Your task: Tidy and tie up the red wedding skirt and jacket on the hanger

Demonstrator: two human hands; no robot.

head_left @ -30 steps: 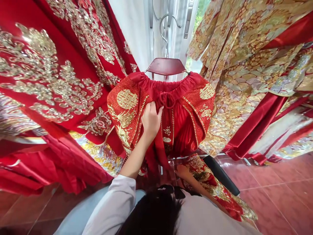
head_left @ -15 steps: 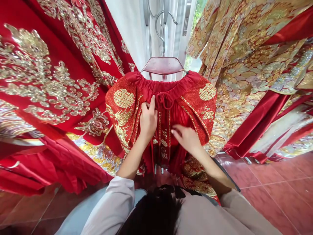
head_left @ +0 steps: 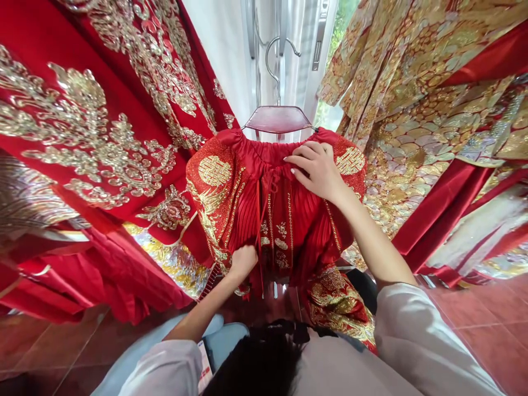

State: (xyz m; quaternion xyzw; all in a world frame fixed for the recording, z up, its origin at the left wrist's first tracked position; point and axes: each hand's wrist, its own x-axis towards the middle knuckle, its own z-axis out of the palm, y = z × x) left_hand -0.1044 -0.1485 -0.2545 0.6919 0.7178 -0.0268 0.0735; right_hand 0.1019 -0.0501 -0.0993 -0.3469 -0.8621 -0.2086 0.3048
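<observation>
A red pleated skirt (head_left: 243,220) with gold embroidery hangs in front of me from a clip hanger (head_left: 279,120). Its gathered waistband (head_left: 258,151) has a thin drawstring bow (head_left: 271,180) at the middle, with a long red cord trailing down. Low on the skirt's left side, my left hand (head_left: 244,261) is closed on the pleated fabric; its fingertips are turned out of sight. My right hand (head_left: 315,169) lies over the right part of the waistband, its fingers apart and touching the gathers. Gold round emblems (head_left: 215,171) show on both upper sides.
A red gown (head_left: 124,104) with gold beading hangs close on the left. Gold patterned garments (head_left: 396,121) hang on the right. Behind the hanger are white curtains and a metal door frame (head_left: 319,44). Gold-red cloth (head_left: 342,302) lies below, above the red tiled floor (head_left: 487,330).
My left hand has gone from beside the bow down to the lower left pleats and closed there. My right hand has risen from the front panel to the waistband.
</observation>
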